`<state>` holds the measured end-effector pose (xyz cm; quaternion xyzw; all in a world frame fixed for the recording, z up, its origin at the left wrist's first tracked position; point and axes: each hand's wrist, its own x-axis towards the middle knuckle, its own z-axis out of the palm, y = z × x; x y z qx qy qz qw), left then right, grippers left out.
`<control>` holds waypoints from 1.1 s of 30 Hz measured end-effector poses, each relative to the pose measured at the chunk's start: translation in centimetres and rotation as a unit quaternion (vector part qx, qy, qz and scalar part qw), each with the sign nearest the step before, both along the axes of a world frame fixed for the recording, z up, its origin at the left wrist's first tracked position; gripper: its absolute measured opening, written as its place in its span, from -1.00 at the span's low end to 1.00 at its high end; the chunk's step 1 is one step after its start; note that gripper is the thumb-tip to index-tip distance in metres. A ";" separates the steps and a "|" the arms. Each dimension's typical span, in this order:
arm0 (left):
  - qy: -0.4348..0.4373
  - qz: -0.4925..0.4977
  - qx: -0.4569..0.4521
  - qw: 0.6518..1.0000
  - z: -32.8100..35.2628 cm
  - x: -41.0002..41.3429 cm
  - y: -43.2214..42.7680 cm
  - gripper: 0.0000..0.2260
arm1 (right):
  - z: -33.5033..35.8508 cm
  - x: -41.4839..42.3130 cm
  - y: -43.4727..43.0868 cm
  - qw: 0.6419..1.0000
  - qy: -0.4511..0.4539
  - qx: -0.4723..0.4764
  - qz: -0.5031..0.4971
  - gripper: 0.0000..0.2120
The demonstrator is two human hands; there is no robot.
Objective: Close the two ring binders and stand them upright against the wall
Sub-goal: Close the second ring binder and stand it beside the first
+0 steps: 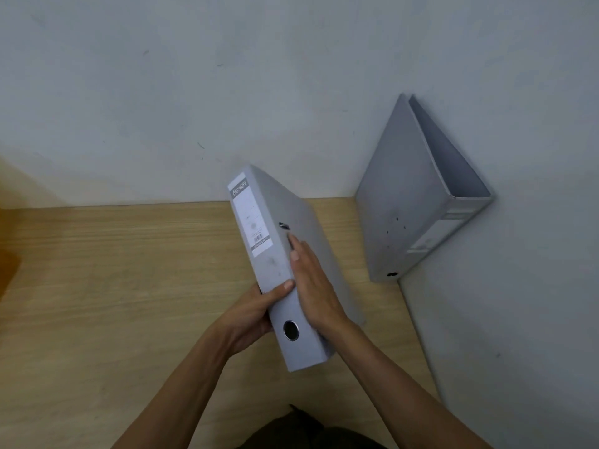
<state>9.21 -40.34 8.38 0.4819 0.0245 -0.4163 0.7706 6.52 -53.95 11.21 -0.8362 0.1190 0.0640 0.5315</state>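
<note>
A closed grey ring binder is held above the wooden table, its labelled spine turned up and toward me. My left hand grips its lower left side, thumb on the spine. My right hand lies flat on its right cover, fingers pointing away from me. A second grey binder stands upright in the corner at the right, leaning on the right wall, its covers slightly apart at the top.
A pale wall rises behind the table's far edge. Another wall borders the table on the right. Dark clothing shows at the bottom edge. An orange-brown blur sits at the far left.
</note>
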 end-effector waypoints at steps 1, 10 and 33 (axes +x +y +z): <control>-0.027 0.001 0.000 1.000 0.3 -0.3 -0.5 -0.51 | 0.7 0.0 0.0 1.000 -0.018 -0.002 -0.003 -0.46; -0.258 0.067 0.088 0.960 1.8 -1.4 -5.4 -0.36 | 3.3 -1.0 -3.9 0.984 -0.151 0.062 -0.065 -0.26; -0.434 -0.048 0.231 0.869 -0.9 0.4 -15.1 -0.31 | -0.9 -6.2 -17.2 0.977 -0.122 0.030 -0.173 -0.57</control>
